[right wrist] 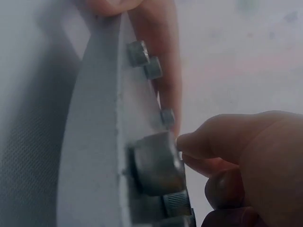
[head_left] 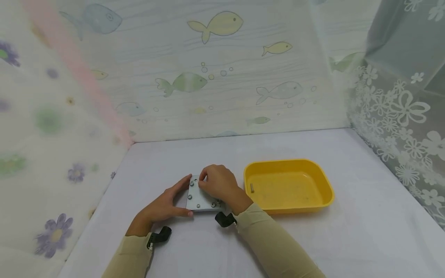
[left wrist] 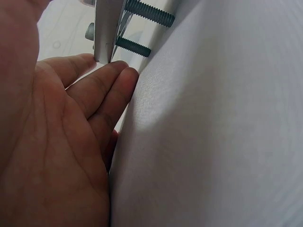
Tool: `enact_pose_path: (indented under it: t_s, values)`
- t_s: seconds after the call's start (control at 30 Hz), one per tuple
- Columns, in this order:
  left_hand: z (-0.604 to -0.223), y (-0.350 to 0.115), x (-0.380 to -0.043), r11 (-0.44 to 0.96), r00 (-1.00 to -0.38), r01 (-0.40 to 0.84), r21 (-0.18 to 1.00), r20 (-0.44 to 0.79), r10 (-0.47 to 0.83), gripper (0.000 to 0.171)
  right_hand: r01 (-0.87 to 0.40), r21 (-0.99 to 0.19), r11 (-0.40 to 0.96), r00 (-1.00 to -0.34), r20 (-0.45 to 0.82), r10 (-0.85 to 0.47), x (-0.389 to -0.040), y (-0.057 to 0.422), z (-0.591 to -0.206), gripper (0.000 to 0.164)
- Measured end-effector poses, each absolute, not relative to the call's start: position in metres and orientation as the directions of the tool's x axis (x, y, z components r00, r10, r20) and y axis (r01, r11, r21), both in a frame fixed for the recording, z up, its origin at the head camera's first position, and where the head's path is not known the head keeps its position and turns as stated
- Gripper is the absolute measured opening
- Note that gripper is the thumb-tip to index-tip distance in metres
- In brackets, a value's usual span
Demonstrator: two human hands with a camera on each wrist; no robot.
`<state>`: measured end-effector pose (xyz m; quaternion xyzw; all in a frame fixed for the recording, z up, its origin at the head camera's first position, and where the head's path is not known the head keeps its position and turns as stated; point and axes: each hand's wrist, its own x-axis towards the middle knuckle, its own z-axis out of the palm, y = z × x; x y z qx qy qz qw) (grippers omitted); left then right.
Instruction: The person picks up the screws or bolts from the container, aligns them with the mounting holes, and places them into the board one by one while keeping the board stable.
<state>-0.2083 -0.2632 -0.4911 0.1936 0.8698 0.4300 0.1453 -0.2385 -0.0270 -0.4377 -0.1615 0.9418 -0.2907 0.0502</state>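
Note:
A light metal plate (head_left: 204, 196) with several socket-head screws (head_left: 189, 197) in it stands low on the table. My left hand (head_left: 163, 204) holds its left side, thumb at the near corner and a finger at the far one. In the left wrist view, threaded shanks (left wrist: 150, 13) stick out under the plate. My right hand (head_left: 219, 183) is over the plate's far right part, its thumb and forefinger pinching what seems to be a screw, which the fingers hide. In the right wrist view those fingertips lie behind a large screw head (right wrist: 158, 163).
A yellow tray (head_left: 325, 193) sits right of the plate, with one loose screw (head_left: 252, 188) near its left wall. White cloth covers the table (head_left: 167, 158). A fish-patterned curtain (head_left: 222, 96) hangs behind, and a lace curtain (head_left: 403, 127) hangs at right.

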Motion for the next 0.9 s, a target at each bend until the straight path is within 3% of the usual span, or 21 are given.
enact_pose_path:
  t_s: [0.9]
  values:
    - [-0.4937, -0.2638, -0.209, 0.545, -0.884, 0.211, 0.811, -0.079, 0.461, 0.122, -0.273, -0.49, 0.828, -0.946, -0.017, -0.322, -0.2362, -0.0332, -0.4428, 0.006]
